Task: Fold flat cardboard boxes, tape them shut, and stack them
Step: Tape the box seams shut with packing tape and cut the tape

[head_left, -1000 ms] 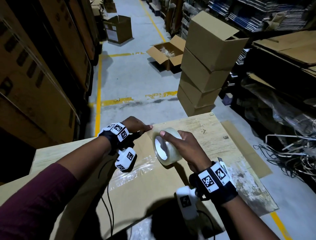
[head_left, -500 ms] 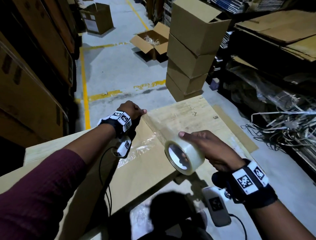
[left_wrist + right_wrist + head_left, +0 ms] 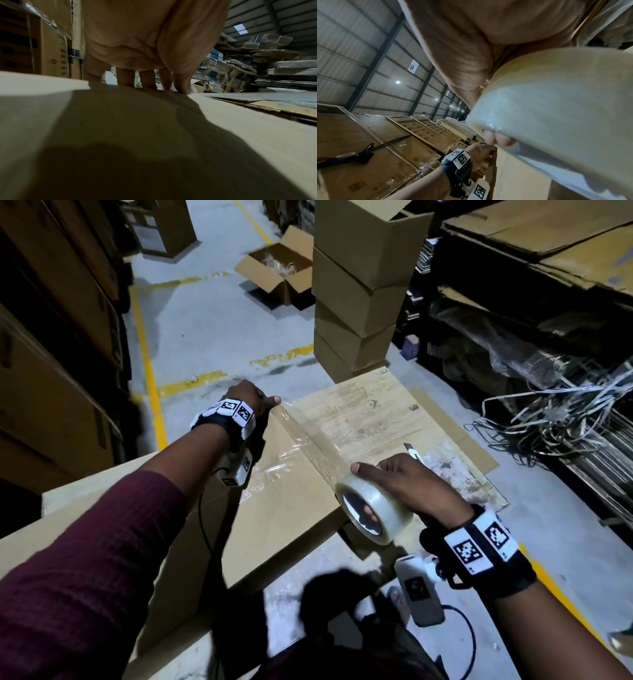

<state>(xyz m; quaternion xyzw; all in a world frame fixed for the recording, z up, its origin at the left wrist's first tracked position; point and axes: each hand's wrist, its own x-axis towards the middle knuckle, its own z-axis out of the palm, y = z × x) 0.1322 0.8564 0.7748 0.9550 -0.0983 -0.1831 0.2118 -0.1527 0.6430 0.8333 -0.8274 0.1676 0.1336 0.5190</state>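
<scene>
A flat cardboard box (image 3: 284, 508) lies on the plywood table (image 3: 363, 412). My left hand (image 3: 255, 402) presses the end of a clear tape strip (image 3: 308, 440) onto the box's far edge. Its fingers (image 3: 145, 79) reach straight down over that edge of the cardboard (image 3: 154, 135). My right hand (image 3: 407, 484) grips the clear tape roll (image 3: 373, 511) near the box's front right edge, fingers through its core. The strip runs taut from roll to left hand. In the right wrist view the roll (image 3: 556, 108) fills the right side, with the left hand (image 3: 479, 152) beyond.
A utility knife (image 3: 412, 453) lies on the table just behind my right hand. Several taped boxes stand stacked (image 3: 359, 285) on the floor past the table. An open box (image 3: 277, 273) sits further back. Tangled strapping (image 3: 548, 419) lies right, tall cartons (image 3: 51, 371) left.
My right hand has drawn the roll back toward me and to the right, unrolling a long strip. The left hand has stayed at the box's far edge.
</scene>
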